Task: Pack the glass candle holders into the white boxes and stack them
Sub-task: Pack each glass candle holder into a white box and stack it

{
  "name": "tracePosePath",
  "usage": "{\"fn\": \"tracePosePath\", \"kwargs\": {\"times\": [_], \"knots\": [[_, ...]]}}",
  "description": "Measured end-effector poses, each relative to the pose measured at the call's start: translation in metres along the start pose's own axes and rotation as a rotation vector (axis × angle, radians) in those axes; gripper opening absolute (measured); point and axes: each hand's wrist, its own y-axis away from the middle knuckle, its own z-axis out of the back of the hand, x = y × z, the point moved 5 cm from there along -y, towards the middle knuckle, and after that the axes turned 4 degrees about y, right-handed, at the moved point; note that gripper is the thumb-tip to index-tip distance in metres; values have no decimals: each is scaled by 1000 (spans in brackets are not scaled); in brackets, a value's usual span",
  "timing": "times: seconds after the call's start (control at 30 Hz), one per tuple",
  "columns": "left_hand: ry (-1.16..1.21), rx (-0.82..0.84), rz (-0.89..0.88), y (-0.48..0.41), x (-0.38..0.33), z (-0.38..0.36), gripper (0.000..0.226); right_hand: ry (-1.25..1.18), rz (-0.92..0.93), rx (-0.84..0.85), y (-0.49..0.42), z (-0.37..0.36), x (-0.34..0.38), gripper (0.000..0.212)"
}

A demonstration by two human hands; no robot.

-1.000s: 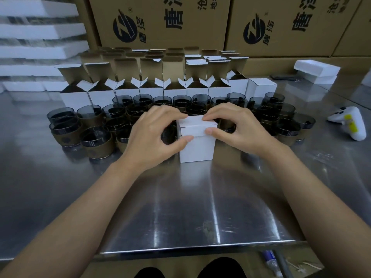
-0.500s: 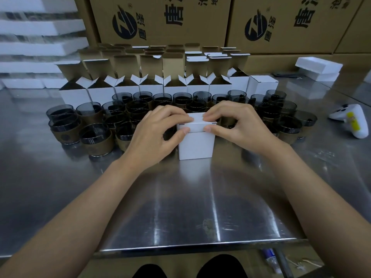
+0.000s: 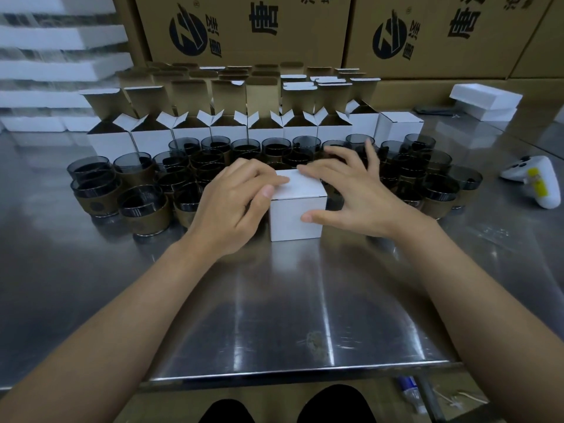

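A steel bench (image 3: 274, 300) fills the view, with brown cartons (image 3: 244, 32) walling off its far edge.

**Layout, left to right**
- Far left corner: stacked foam slabs (image 3: 61, 68).
- Along the far edge: a row of open boxes (image 3: 110, 145) with their flaps raised.
- In front of that row: a band of dark glass candle holders (image 3: 143, 206), unpacked, running across the middle of the bench.
- Centre of the bench, touching the front of that band: the white box (image 3: 296, 215).
- Right end of the row: one closed box (image 3: 398, 126).
- Far right corner: foam blocks (image 3: 485, 100).
- Near the right edge: a white controller (image 3: 537, 181).

**Grips**
- The left grip (image 3: 232, 203) grasps the box at its top left edge. The fingers are curled over the lid and the thumb is against the front corner.
- The right grip (image 3: 360, 196) is released. Its fingers are splayed and straight, with the forefinger on the lid and the thumb pressing the front face.

**Step in hand**
The lid lies flat, so closing appears complete or in its final press. The contents cannot be seen.

**Next move**
- Take the box by two opposite sides.
- Lift it clear of the glassware behind it.
- Set it squarely at a stacking place, probably by the closed box on the right.

**Orientation**
- The box stands upright on its base, lid upward, with its front face toward the near edge of the bench.
- It is close to cubic, so no long axis is marked.
- The lid seam runs left to right along the top front edge.
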Motion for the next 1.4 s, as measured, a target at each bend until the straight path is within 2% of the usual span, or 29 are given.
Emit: {"fn": "tracePosePath", "kwargs": {"times": [0.07, 0.17, 0.3, 0.4, 0.47, 0.57, 0.73, 1.17, 1.4], "knots": [[15, -51, 21, 0, 1, 1, 46, -26, -5, -4, 0, -1, 2, 73], [45, -163, 44, 0, 1, 3, 46, -196, -12, -68, -1, 9, 4, 66], [25, -267, 65, 1, -4, 0, 44, -509, -106, -253, 3, 45, -17, 56], [-66, -208, 28, -6, -13, -13, 44, -630, -225, -436, 0, 75, -50, 49], [-123, -116, -33, -10, -20, -26, 44, -519, -334, -472, -11, 86, -79, 57], [-180, -14, -151, -14, -28, -38, 43, -250, -439, -382, -43, 91, -124, 80], [-235, -23, -215, -18, -23, -37, 40, -61, -471, -164, -87, 68, -180, 86], [-207, 14, -223, -21, -17, -44, 45, 48, -496, 54, -112, 20, -228, 94], [-217, 80, -181, -22, -15, -47, 40, 126, -469, 103, -114, 23, -236, 89]]}}
